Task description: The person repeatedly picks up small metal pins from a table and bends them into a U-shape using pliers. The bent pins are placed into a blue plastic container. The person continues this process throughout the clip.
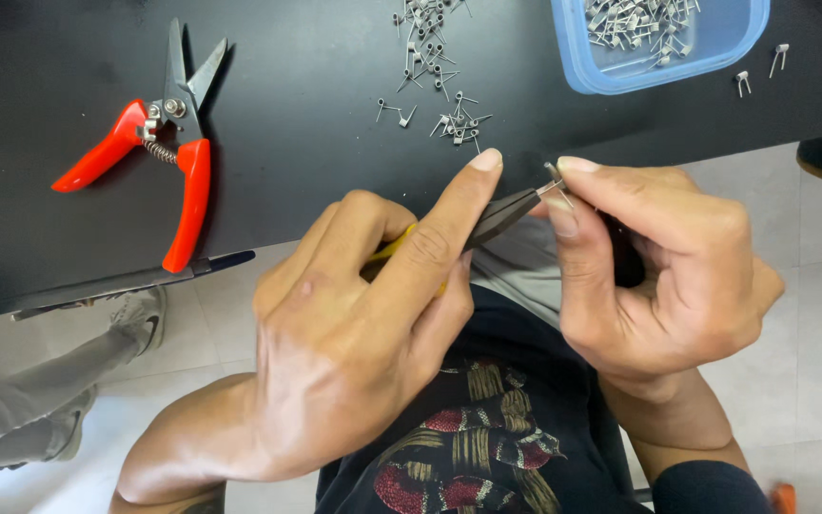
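Observation:
My left hand grips small pliers with a yellow handle and dark jaws, index finger stretched along them. The jaw tips meet a tiny metal wire coil pinched between the thumb and index finger of my right hand. Both hands hover just off the near edge of the black table, above my lap. Most of the pliers' handle is hidden inside my left fist.
Red-handled cutters lie on the table at the left. Several loose wire coils are scattered at the top centre, two more at the right. A blue plastic tray holds several coils. Another person's legs and shoes show lower left.

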